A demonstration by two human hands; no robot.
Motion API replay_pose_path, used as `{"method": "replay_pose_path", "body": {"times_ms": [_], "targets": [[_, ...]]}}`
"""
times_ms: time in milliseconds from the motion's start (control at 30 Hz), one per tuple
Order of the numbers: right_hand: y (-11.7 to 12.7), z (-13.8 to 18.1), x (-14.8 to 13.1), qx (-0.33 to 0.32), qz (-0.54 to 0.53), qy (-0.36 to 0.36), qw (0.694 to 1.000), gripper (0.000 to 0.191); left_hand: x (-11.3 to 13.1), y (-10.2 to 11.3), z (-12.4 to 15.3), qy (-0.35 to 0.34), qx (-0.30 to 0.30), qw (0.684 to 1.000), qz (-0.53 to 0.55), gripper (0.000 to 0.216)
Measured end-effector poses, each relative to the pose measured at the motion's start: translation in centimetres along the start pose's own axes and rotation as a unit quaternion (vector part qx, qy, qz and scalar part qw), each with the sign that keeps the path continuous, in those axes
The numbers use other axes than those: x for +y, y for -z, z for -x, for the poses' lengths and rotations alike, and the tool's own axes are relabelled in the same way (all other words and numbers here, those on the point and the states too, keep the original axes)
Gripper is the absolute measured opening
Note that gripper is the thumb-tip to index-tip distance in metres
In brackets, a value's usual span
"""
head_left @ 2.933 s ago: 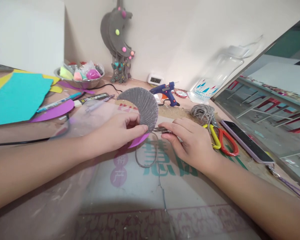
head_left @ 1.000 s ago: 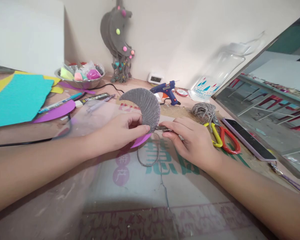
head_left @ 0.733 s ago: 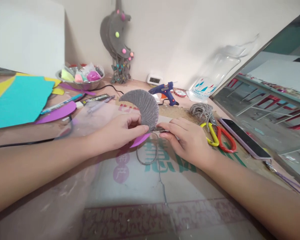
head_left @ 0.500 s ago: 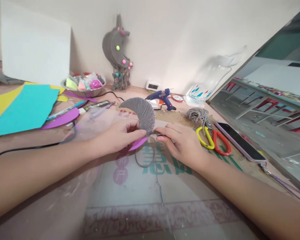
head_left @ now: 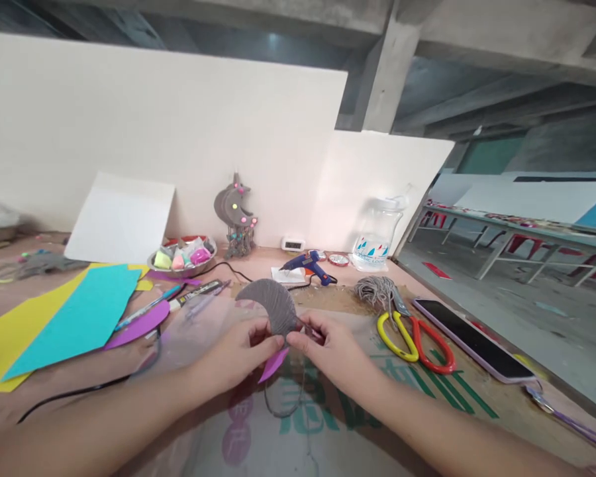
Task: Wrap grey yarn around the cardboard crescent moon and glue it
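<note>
A crescent moon (head_left: 273, 303) wound with grey yarn is held up in front of me, its bare lower tip (head_left: 274, 365) showing purple. My left hand (head_left: 246, 351) pinches the crescent low on its left side, thumb in front. On the other side my right hand (head_left: 328, 344) has its thumb and fingers closed on the grey yarn, right against the crescent's edge. A loop of yarn (head_left: 283, 415) hangs below the hands over the plastic-covered table. The yarn between the right fingers is mostly hidden.
Scissors (head_left: 437, 361) with yellow and red handles lie at right, beside a yarn bundle (head_left: 374, 291) and a phone (head_left: 477, 341). Behind are a blue glue gun (head_left: 310, 265), a clear jug (head_left: 376, 238) and a finished moon ornament (head_left: 234, 212). Coloured sheets (head_left: 74, 324) and a bowl (head_left: 181, 270) are left.
The camera view has tilted up, so everything sits lower in the picture. My right hand has come closer to the left, its thumb now at the crescent's edge.
</note>
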State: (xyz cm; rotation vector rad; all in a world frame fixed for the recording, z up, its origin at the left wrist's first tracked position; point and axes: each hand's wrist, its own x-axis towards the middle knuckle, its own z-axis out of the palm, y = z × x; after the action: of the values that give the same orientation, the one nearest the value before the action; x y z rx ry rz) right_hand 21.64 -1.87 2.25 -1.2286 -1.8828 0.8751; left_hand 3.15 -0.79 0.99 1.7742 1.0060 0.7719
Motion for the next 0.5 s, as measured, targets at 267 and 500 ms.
{"method": "replay_pose_path", "body": {"times_ms": [267,500], "targets": [[-0.73,-0.03,0.34,-0.02,-0.073,-0.026,0.997,0.02,-0.55,-0.52,-0.29,-0.023,0.007,0.999,-0.026,0.033],[-0.73,-0.02,0.18,-0.049,-0.067,-0.044,0.996,0.018,-0.79,-0.41,-0.29,-0.032,0.015,0.999,-0.029,0.03]]}}
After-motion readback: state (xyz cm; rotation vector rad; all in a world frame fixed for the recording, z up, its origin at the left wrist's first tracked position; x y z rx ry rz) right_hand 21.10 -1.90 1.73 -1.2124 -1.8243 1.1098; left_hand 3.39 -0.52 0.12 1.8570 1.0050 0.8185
